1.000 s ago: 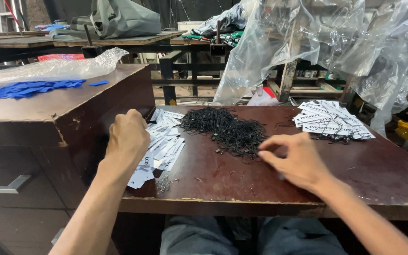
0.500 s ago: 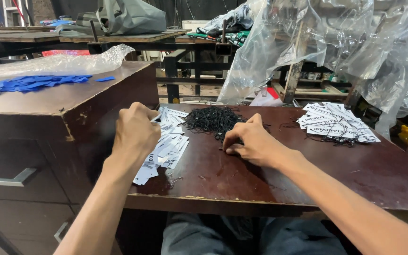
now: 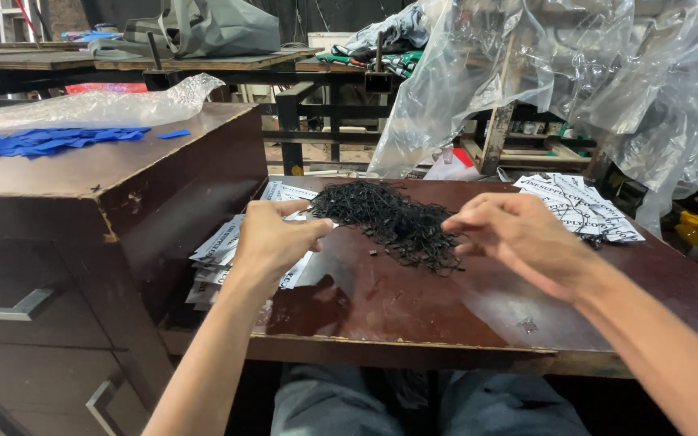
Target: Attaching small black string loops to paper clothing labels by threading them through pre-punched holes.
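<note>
— What are the hands doing over that dark wooden table (image 3: 414, 315)?

— The left hand (image 3: 272, 238) is hovering above a stack of white printed tags (image 3: 228, 250), fingers curled inward and thumb pressing toward the forefinger. It seems to be pinching one tag, though the knuckles are hiding the contact, so I cannot tell for sure. The right hand (image 3: 519, 238) is sitting just beside the pile of black string loops (image 3: 389, 218), fingertips drawn together at the pile's near edge; it may be nipping a single loop, but motion blur is hiding that.

— How far along is the work looking?

— Judging by the layout, a good deal is remaining. The black pile in the middle of the table is looking large, and the stack under the left hand is lying thick. A second batch of white tags (image 3: 579, 206) is spreading out at the far right; some dark bits are showing among them.

— And room for moving?

— A bare stretch of tabletop is lying between the hands and the near edge, with a few stray black bits on it. On the left, the raised brown cabinet (image 3: 123, 194) is hemming the tag stack in, with blue pieces (image 3: 42, 141) on top. Clear plastic sheeting (image 3: 527, 73) is hanging close behind the table.
</note>
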